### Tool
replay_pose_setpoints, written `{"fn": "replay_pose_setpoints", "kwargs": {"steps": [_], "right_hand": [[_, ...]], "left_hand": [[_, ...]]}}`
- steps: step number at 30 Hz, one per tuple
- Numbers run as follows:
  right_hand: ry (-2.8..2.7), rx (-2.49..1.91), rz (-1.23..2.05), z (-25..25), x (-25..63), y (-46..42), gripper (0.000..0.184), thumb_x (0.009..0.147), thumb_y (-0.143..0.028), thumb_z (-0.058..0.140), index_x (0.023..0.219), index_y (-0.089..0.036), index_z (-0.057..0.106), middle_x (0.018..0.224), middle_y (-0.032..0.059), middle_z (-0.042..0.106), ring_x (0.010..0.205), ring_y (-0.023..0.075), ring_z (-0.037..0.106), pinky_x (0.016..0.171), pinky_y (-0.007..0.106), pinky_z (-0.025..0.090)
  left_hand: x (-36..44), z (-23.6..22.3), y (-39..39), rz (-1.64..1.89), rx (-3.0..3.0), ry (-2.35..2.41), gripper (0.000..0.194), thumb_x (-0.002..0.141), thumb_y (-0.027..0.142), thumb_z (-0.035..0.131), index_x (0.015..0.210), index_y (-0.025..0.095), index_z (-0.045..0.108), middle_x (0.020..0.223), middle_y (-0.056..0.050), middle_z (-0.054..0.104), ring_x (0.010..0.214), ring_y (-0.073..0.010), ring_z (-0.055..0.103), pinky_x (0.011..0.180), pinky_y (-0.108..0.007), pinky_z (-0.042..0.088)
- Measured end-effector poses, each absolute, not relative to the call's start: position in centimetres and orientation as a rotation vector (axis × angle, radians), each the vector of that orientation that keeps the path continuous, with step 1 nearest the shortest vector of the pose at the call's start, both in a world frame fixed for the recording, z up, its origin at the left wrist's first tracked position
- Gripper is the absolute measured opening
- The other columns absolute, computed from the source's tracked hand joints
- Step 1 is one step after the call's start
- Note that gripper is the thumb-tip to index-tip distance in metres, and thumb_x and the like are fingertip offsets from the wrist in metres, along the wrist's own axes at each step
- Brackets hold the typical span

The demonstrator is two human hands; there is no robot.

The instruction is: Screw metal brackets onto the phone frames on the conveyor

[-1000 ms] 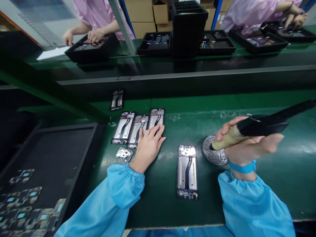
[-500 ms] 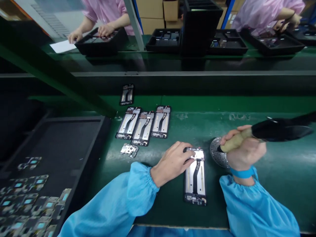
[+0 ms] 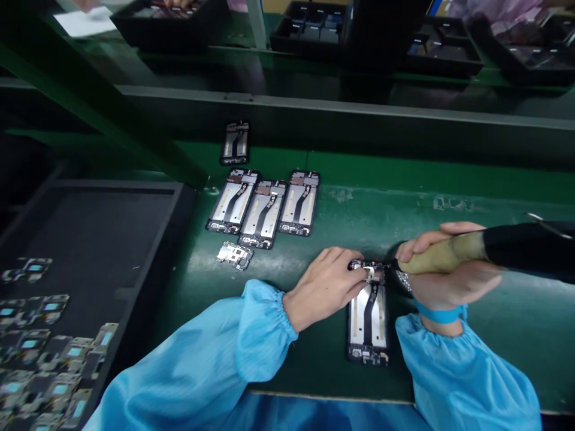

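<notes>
An opened phone [image 3: 377, 311] lies face down in front of me, its black flex cable and silver inner plate exposed. My left hand [image 3: 327, 284] grips the phone's upper left edge, fingertips over the board area at its top. In my right hand [image 3: 449, 281] is an electric screwdriver [image 3: 449, 254] with a tan wrapped grip and a black body, held nearly level. Its tip points left at the phone's top right corner; whether it touches, I cannot tell. Mostly hidden under that hand is a round, shiny silver dish [image 3: 404, 280].
Several similar opened phones [image 3: 263, 214] lie at the upper left, with a loose circuit board [image 3: 235, 255] below them. A black tray [image 3: 157, 206] with several circuit boards stands at left. A green post [image 3: 112, 129] slants above it. Black bins [image 3: 309, 30] line the far bench, near co-workers.
The screwdriver's tip has moved left, from above the silver dish to the phone's top corner. My left hand stays on the phone. The view has tipped downward.
</notes>
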State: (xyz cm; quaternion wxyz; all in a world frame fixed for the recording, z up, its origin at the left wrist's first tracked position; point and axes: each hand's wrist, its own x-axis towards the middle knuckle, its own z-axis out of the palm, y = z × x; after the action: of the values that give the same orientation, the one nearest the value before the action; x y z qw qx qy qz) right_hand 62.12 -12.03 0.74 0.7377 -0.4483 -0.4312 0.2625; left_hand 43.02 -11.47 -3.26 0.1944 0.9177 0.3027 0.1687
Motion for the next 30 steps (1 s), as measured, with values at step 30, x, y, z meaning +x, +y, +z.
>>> {"fn": "replay_pose_setpoints", "kwargs": {"steps": [30], "right_hand": [[-0.905, -0.934, 0.453, -0.6, 64.4, -11.4, 0.054, 0.088, -0.077, 0.064, 0.098, -0.024, 0.07, 0.06, -0.0009, 0.06, 0.04, 0.0189, 0.053, 0.039, 0.035, 0.048]], "left_hand": [[42.8, -4.0, -11.4, 0.605, 2.551, 0.807, 0.02, 0.11, 0.031, 0.058, 0.12, 0.021, 0.072, 0.136, -0.011, 0.065, 0.116, -0.0278, 0.062, 0.096, -0.046, 0.058]]}}
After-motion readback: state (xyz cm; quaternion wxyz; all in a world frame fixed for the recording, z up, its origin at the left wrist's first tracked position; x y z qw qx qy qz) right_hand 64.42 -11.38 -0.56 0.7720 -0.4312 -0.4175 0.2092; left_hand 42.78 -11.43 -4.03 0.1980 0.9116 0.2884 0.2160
